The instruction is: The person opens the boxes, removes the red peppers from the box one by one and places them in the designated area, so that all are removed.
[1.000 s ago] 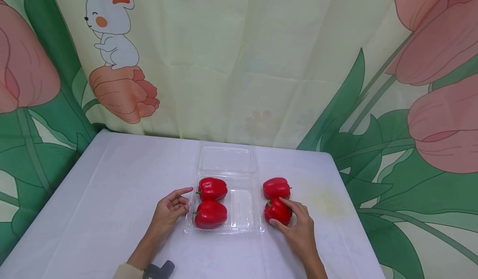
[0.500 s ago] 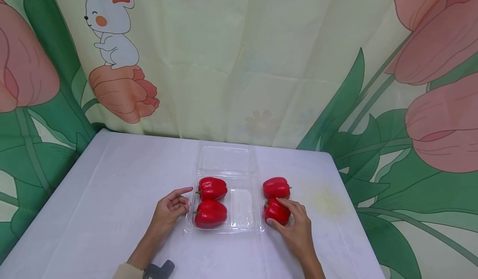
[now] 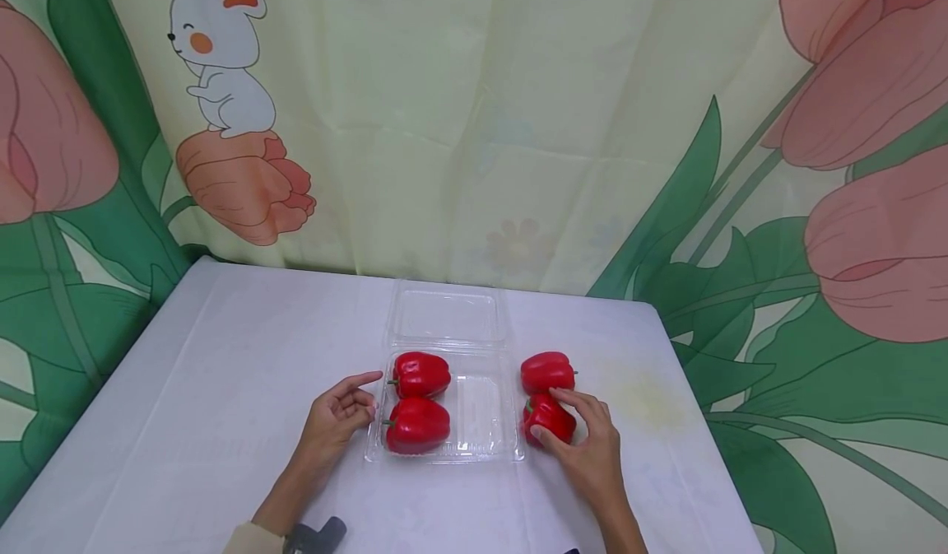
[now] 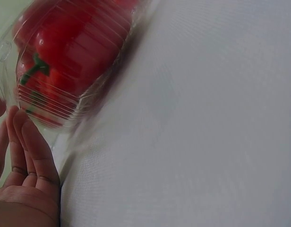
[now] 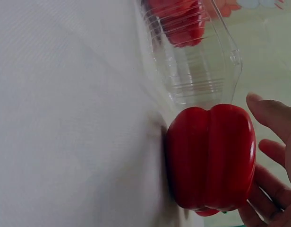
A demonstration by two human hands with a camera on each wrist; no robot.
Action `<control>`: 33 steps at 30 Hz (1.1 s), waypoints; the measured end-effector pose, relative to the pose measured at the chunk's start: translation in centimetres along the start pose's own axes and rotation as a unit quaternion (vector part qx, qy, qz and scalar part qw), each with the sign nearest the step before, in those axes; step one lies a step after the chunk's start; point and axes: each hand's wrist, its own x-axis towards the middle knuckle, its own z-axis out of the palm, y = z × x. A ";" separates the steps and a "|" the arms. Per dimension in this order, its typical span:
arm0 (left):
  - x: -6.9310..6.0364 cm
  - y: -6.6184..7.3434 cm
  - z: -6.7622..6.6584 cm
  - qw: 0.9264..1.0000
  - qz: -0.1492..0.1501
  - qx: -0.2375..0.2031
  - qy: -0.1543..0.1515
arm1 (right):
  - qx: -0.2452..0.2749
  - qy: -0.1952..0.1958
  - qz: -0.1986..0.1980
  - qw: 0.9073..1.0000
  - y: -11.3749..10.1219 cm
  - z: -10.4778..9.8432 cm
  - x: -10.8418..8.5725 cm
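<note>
A clear plastic clamshell container [image 3: 481, 447] lies with its lid unfolded behind. Two red bell peppers fill its left half: a rear one [image 3: 422, 374] and a front one [image 3: 418, 426]. My left hand [image 3: 338, 414] pinches the container's left rim between thumb and fingers, its index finger stretched along the edge. Right of the container, my right hand [image 3: 590, 447] is spread around another red bell pepper [image 5: 211, 156] standing on the cloth. The right wrist view shows a gap between thumb and pepper; contact of the rear fingers is unclear. Behind it lies one more bell pepper [image 3: 546, 373].
A white cloth covers the table [image 3: 222, 389]. The transparent lid [image 3: 448, 317] reaches toward the back edge, before a printed curtain [image 3: 444, 126]. A dark wrist strap piece [image 3: 318, 535] shows by the left sleeve [image 3: 254, 539].
The front right-hand pepper has shifted slightly left and turned a little. My right fingers have slid a bit back over it. My left hand, the container and its peppers have stayed put.
</note>
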 end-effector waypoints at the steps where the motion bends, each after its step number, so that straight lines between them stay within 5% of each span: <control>1: 0.0 0.0 0.0 1.000 0.000 0.000 0.000 | 0.003 0.005 -0.004 1.000 -0.1 0.0 0.1; 14: 0.0 -0.1 0.0 1.000 0.002 0.007 -0.001 | 0.056 0.001 -0.028 0.998 -2.8 0.1 0.5; 33: 0.1 -0.1 0.0 1.000 0.002 0.002 -0.002 | 0.107 -0.023 -0.059 0.992 -6.2 3.1 0.0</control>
